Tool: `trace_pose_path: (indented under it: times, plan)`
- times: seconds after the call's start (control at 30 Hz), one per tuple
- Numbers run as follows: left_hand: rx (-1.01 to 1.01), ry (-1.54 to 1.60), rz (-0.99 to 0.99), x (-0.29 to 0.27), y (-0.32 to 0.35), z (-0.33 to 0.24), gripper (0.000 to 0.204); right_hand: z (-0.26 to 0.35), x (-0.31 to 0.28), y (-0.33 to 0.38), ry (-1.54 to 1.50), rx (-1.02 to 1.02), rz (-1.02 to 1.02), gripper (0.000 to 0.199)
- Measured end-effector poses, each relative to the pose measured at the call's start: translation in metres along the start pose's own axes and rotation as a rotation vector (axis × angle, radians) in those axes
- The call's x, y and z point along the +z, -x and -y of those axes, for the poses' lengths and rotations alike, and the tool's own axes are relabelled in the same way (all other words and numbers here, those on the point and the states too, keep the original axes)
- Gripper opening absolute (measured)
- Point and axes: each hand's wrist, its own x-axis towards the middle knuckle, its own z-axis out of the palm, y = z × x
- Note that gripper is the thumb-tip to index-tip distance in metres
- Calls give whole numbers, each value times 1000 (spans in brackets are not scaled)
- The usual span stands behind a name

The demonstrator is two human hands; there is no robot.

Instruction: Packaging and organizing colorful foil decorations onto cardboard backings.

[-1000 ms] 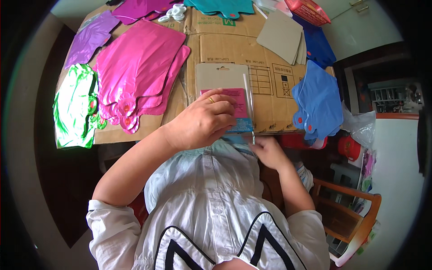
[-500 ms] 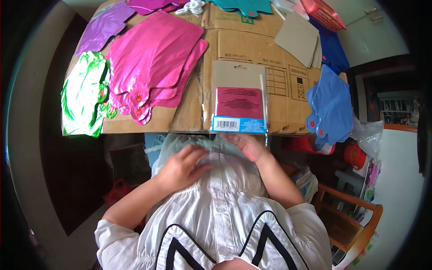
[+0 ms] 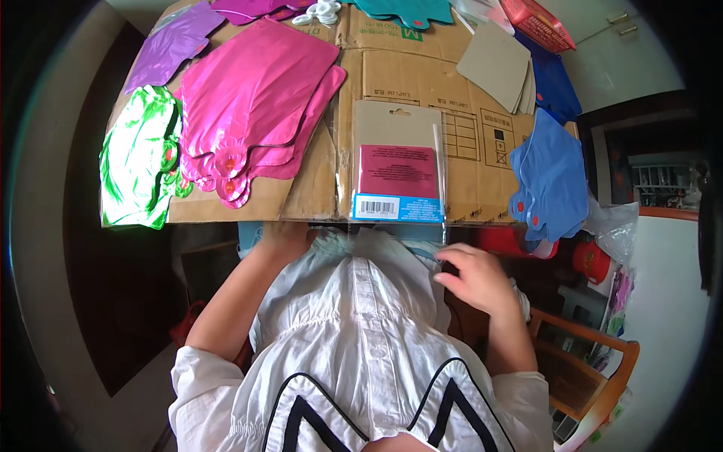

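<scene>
Flattened brown cardboard sheet (image 3: 467,98) serving as worktop, bearing glossy pink foil balloons (image 3: 256,90), limp and slippery. At its near edge lies the packaged card (image 3: 398,162): grey stiff backing in a clear sleeve, judged light, best taken by its edges. Right hand (image 3: 474,277) hovers below it, fingers loosely curled, empty; left hand (image 3: 282,235) mostly hidden under the edge, its state unclear.

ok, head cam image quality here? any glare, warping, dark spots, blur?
Head view: strong fisheye, the cardboard sheet edges bow and a black vignette rings the frame; glare streaks on the green foil balloon and pink foil balloons; area under the table edge is dark, left hand partly shadowed there; right hand evenly lit and sharp; no obvious motion blur.
</scene>
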Motion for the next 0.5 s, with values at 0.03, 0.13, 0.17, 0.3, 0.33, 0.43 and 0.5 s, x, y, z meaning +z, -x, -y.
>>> trace_pose_path:
  times: [0.03,0.13,0.17,0.3,0.33,0.43,0.5]
  plan:
    - [-25,14,4,-18,-7,-11,59,3,-13,9,24,0,-84,31]
    - [108,-96,-76,-42,-7,-16,47,5,-36,17,235,-135,-374,30]
    - [209,-14,-39,-53,-3,-18,42,9,-38,11,277,-201,-469,31]
    - [435,212,30,-105,-2,-41,34,11,-23,-13,397,-414,-620,56]
    - [439,240,37,-117,-5,-51,36,11,-20,-20,403,-449,-611,60]
    - [495,106,-263,-139,-35,-62,38,3,-7,-41,387,-532,-668,55]
    - [465,85,-265,-138,-53,-65,42,0,-6,-51,391,-574,-701,51]
